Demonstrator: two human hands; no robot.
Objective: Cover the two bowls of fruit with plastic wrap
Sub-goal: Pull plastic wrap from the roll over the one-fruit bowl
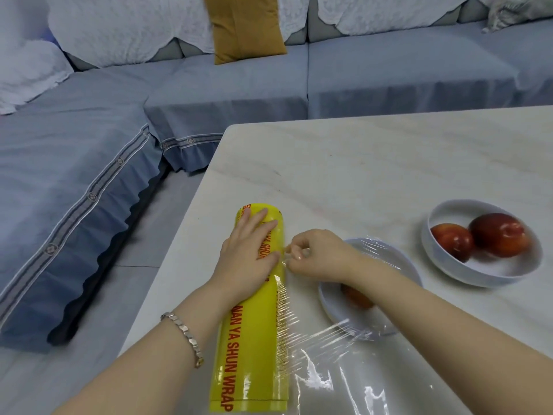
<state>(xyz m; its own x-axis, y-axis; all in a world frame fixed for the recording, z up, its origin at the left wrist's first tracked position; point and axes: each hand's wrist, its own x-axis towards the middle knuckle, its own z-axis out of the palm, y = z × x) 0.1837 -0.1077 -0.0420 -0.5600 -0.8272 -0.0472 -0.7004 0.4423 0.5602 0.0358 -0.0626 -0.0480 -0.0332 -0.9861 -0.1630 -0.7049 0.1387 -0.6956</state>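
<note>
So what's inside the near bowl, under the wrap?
One reddish fruit shows in the near bowl, under the wrap. The right forearm crosses over the bowl and hides much of its inside, so any other fruit cannot be seen.

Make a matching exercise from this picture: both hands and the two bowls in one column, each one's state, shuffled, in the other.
1 left hand
2 right hand
3 near bowl
4 far bowl

A uncovered, two red fruits
B rests flat on the yellow roll
C film stretched partly over it
D pinches the film

Pairs: 1-B, 2-D, 3-C, 4-A
</note>
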